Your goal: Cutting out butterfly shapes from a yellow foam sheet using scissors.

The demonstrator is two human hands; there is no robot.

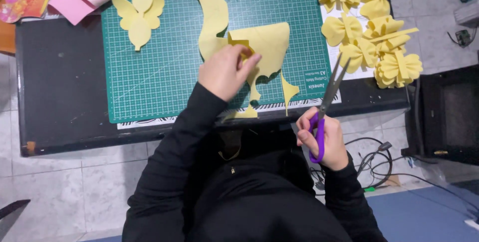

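Over the mat (149, 72), left hand (224, 72) pinches yellow foam (269, 42); right hand (322, 139) grips scissors (329, 95), blades apart.

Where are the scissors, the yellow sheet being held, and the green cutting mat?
scissors (324, 117): head view, by the pivot.
yellow sheet (272, 42): head view, flat middle.
green cutting mat (159, 72): head view, bare grid.

the person wears a plain black long-sleeved top, its sleeves reaching to both wrists, with a small metal zip pull at the chest; the left hand (225, 71) and right hand (324, 139) are bare
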